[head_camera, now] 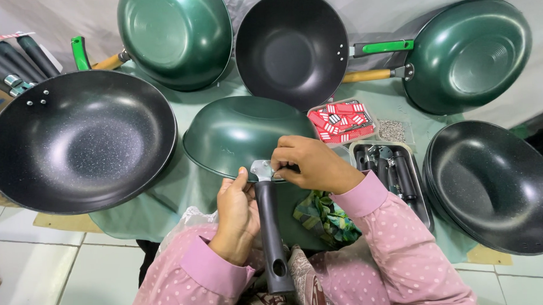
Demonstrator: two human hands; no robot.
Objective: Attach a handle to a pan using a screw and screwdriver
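A green wok point(240, 132) lies tilted on the green-covered table point(181, 187) right in front of me. A long black handle point(270, 226) with a metal bracket meets the wok's near rim. My left hand point(237, 215) grips this handle just below the bracket. My right hand point(311, 163) rests on the wok's rim at the bracket, fingers curled and pinched there; whatever is between them is hidden. Pink dotted sleeves cover both of my arms.
A large black wok point(79, 148) sits at left, another black wok point(291, 48) stands behind, and stacked black woks point(499, 185) at right. Two green woks point(175, 35) point(468, 52) lean at the back. Nearby are a red parts tray point(341, 122), a metal tray of handles point(391, 168) and a patterned cloth point(326, 217).
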